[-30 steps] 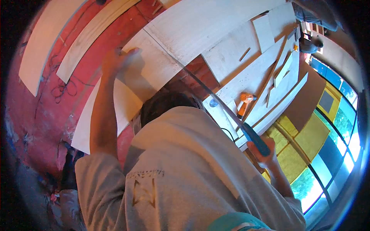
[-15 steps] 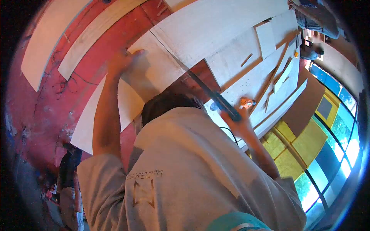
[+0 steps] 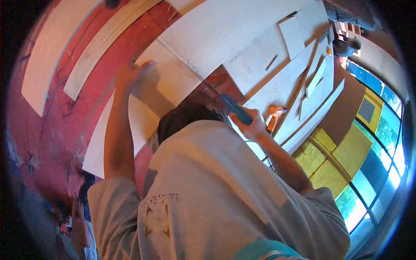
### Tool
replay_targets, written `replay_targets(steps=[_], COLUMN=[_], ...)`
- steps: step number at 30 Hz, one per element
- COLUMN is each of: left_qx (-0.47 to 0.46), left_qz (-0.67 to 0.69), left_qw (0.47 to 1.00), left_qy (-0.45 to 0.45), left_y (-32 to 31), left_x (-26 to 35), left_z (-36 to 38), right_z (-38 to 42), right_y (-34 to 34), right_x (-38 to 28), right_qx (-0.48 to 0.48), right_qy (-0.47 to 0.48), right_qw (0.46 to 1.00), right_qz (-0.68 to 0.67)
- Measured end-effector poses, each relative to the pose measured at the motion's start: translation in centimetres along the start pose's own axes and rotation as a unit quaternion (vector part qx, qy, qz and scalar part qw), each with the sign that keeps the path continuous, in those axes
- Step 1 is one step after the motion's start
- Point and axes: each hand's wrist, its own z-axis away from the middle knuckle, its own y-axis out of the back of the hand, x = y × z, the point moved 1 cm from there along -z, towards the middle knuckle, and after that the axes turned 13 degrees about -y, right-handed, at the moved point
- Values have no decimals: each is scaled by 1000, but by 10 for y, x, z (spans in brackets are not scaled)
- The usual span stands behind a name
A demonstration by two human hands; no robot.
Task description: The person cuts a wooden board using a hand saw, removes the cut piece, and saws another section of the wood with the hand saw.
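Observation:
My right hand (image 3: 252, 123) is closed around the dark teal handle of a handsaw (image 3: 234, 108). The thin blade runs from the handle to the edge of a large pale board (image 3: 208, 39), where a narrow dark line crosses the surface. On the board's near section, left of that line, my left hand (image 3: 135, 73) lies with thumb and fingers apart, casting a shadow. Part of the blade is hard to make out against the dark gap below. An orange power drill (image 3: 276, 112) rests just right of my right hand.
Offcuts and narrow strips (image 3: 290, 37) lie on white sheets to the right. Long pale planks (image 3: 99, 47) lie over the red floor (image 3: 43, 134) at left. Yellow panels (image 3: 331, 160) stand near windows. Other people (image 3: 346, 45) are at upper right.
My right hand and the handsaw have moved up and left, bringing the handle closer to the board's edge. My left hand stays on the board; the whole view has shifted slightly.

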Motion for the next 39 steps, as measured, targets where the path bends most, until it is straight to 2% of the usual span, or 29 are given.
replay_targets(steps=[1, 3, 6, 8, 10, 12, 13, 14, 16, 17, 18, 19, 20, 21, 23, 24, 25, 26, 28, 30, 32, 33, 35, 37, 39], left_qx=[-6, -1, 50, 104, 132, 118, 104, 101, 110, 110, 110, 105, 99, 69, 35, 89, 143, 140, 85, 61, 60, 61, 74, 147, 128], left_qz=[-18, -44, -99, -62, 10, -8, -24, -24, -1, 2, -21, -34, -48, -53, -60, -65, -71, -73, -58, -62, -74, -38, 1, -85, -98], left_qw=[1000, 998, 990, 982, 973, 974, 976, 977, 976, 975, 978, 979, 980, 985, 988, 981, 971, 971, 980, 984, 984, 984, 979, 962, 966], left_qy=[-18, -37, -84, -145, -191, -191, -191, -187, -190, -191, -174, -169, -163, -148, -136, -159, -178, -178, -168, -155, -148, -161, -190, -215, -202], left_y=[8, 21, 6, -10, -31, -29, -30, -33, -38, -41, -48, -50, -52, -44, -45, -50, -52, -53, -43, -43, -43, -54, -61, -58, -55], left_x=[8, 16, 17, 28, 36, 48, 51, 48, 37, 30, 19, 18, 18, 25, 27, 24, 20, 14, 26, 29, 16, -6, 2, 12, 28], left_z=[8, 8, -8, -39, -76, -84, -84, -84, -94, -104, -111, -112, -113, -107, -110, -110, -110, -114, -106, -104, -112, -123, -137, -118, -110], right_z=[3, 2, 4, 2, -12, -20, -19, -14, 6, 25, 50, 78, 107, 131, 169, 170, 166, 159, 92, 22, 12, 20, 28, 38, 48], right_y=[2, 2, 11, 17, 14, 14, 21, 21, 27, 33, 49, 72, 90, 113, 130, 127, 120, 110, 67, 17, 16, 15, 18, 26, 34], right_x=[-9, -5, -45, -75, -91, -102, -112, -108, -87, -56, -52, -54, -40, -48, -37, -35, -32, -29, -1, 8, 9, 4, -4, -22, -43], right_qx=[-8, 2, 22, -20, -22, -14, -29, -33, -26, -11, 9, -12, 0, -31, -5, -4, 8, 19, -10, 17, 28, 10, -5, -1, 4], right_qy=[-31, -13, 22, 7, 8, 42, -6, -9, -46, -64, -54, -111, -111, -143, -139, -144, -109, -72, -88, -12, -8, -39, -57, -48, -17], right_qw=[999, 1000, 999, 999, 997, 997, 995, 995, 997, 996, 997, 993, 993, 986, 987, 987, 990, 991, 996, 1000, 1000, 999, 998, 999, 1000], right_qz=[8, 6, 29, 27, 70, 62, 94, 94, 56, 64, 49, 35, 38, 85, 81, 77, 92, 107, 31, -13, -5, -3, 0, 16, 19])
